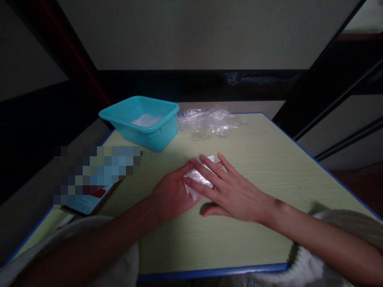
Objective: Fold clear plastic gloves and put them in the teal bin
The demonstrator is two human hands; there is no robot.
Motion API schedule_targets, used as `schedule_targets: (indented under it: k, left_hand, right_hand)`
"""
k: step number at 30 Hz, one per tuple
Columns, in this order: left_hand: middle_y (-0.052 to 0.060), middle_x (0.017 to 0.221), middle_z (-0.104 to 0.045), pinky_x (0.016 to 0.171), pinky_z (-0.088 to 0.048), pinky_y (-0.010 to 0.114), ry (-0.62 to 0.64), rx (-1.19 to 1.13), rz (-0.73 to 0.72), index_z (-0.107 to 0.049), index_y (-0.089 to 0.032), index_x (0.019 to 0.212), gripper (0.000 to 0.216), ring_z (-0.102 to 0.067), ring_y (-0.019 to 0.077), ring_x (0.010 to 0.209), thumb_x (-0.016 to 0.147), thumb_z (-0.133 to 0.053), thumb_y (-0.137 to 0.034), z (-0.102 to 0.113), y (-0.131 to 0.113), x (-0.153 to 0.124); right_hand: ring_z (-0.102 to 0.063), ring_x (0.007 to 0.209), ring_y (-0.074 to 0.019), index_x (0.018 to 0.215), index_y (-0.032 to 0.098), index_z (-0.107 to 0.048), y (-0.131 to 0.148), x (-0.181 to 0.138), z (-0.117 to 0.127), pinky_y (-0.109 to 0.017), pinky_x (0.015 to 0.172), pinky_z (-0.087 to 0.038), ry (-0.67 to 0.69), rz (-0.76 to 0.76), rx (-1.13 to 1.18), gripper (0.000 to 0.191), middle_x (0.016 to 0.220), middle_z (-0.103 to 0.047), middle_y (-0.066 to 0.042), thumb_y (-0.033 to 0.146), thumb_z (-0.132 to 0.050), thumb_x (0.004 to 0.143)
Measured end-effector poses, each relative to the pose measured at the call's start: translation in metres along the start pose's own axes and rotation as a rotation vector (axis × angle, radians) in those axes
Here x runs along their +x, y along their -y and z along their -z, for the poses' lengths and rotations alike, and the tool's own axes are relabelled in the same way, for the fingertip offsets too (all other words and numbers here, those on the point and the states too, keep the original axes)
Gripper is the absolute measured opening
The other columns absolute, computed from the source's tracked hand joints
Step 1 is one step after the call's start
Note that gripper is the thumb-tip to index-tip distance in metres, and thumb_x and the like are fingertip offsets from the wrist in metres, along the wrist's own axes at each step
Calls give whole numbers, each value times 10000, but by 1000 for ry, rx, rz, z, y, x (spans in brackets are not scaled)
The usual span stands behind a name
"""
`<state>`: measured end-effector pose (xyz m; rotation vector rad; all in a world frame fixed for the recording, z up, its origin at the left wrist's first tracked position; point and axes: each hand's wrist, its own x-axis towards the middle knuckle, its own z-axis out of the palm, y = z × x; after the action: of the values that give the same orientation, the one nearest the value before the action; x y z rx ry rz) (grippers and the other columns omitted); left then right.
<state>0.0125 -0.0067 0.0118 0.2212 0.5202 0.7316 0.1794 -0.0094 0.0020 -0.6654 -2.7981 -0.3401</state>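
A small, shiny clear plastic packet (pixel 195 175) lies on the upturned palm of my left hand (pixel 170 195), with the left thumb along its edge. Over it, palm down, rests my right hand (pixel 239 193), its fingers spread and touching the packet's top. Part of the packet and most of the left fingers are hidden beneath the right hand. Both hands are above the middle of the pale table (pixel 254 243). What is inside the packet, if anything, I cannot make out.
A turquoise plastic basin (pixel 163 135) with something whitish inside stands at the back left. Crumpled clear plastic bags (pixel 214 121) lie beside it near the far edge. On the left is a tablet or phone (pixel 86 203), its screen mostly pixelated. A blue rim edges the table.
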Motion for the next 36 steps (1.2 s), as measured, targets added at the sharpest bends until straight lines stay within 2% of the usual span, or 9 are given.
schedule_targets:
  k: [3, 12, 17, 21, 26, 29, 31, 34, 36]
  left_hand:
    - [92, 998, -677, 905, -421, 245, 9, 35, -8, -423, -57, 1302, 479, -626, 155, 1000, 985, -207, -343, -2, -1, 0]
    - [87, 998, -674, 939, -415, 312, -69, 25, -26, -561, -112, 1126, 393, -623, 194, 1011, 970, -281, -340, -2, -2, -1]
    - [60, 881, -695, 898, -441, 313, -92, 34, -44, -621, -133, 968, 374, -659, 182, 897, 966, -298, -324, -3, -3, -3]
    - [42, 826, -703, 842, -460, 282, -24, -5, -45, -624, -127, 935, 427, -672, 151, 800, 980, -251, -330, 1, -6, -3]
    - [75, 899, -690, 913, -414, 322, 151, -50, -38, -494, -56, 1201, 451, -662, 171, 864, 983, -192, -311, 7, -9, 0]
    - [112, 1014, -672, 978, -353, 359, 160, -9, -41, -356, -47, 1338, 476, -637, 205, 968, 976, -209, -319, 8, -11, -1]
    - [138, 1060, -662, 998, -327, 362, 174, 13, -34, -359, -23, 1337, 497, -619, 226, 1019, 969, -230, -332, 8, -14, -3]
    - [156, 1065, -665, 1007, -314, 362, 212, 43, -34, -460, -3, 1254, 496, -604, 239, 1050, 959, -247, -340, 9, -19, -6]
    - [151, 1026, -676, 1007, -316, 363, 207, 48, -44, -532, -15, 1172, 479, -606, 235, 1041, 956, -251, -337, 11, -21, -6]
  right_hand:
    - [-178, 1360, -359, 1414, 223, -294, 0, 0, 1, -606, 1030, -211, 13, -14, 8, 800, 1491, -209, -176, 537, -610, 750]
    - [-152, 1357, -388, 1392, 348, -313, -1, 2, 6, -636, 1006, -199, 56, -31, 23, 714, 1498, -193, -172, 532, -595, 763]
    - [-174, 1347, -406, 1355, 367, -372, -3, 1, 7, -650, 994, -194, 22, 4, 32, 670, 1484, -231, -171, 572, -579, 752]
    - [-215, 1351, -347, 1335, 256, -410, -12, -1, 10, -603, 1036, -172, -174, -5, 32, 554, 1456, -306, -165, 547, -436, 863]
    - [-451, 1224, -241, 1342, 179, -353, -23, 2, 15, -508, 1081, -188, -527, -117, 153, 457, 1306, -508, -141, 391, -342, 938]
    - [-519, 1135, -224, 1233, 196, -463, -28, 8, 8, -463, 1030, -303, -687, -296, 357, 349, 1197, -580, -109, 305, -426, 903]
    - [-554, 1050, -204, 1104, 191, -542, -32, 14, -1, -409, 932, -402, -766, -538, 623, 257, 1106, -609, -99, 307, -448, 895]
    - [-598, 873, -180, 932, 194, -599, -37, 24, -15, -358, 796, -462, -681, -783, 1192, 280, 968, -646, -68, 442, -491, 858]
    - [-594, 820, -166, 858, 184, -625, -37, 32, -21, -312, 730, -468, -578, -839, 1517, 351, 910, -657, -58, 521, -552, 793]
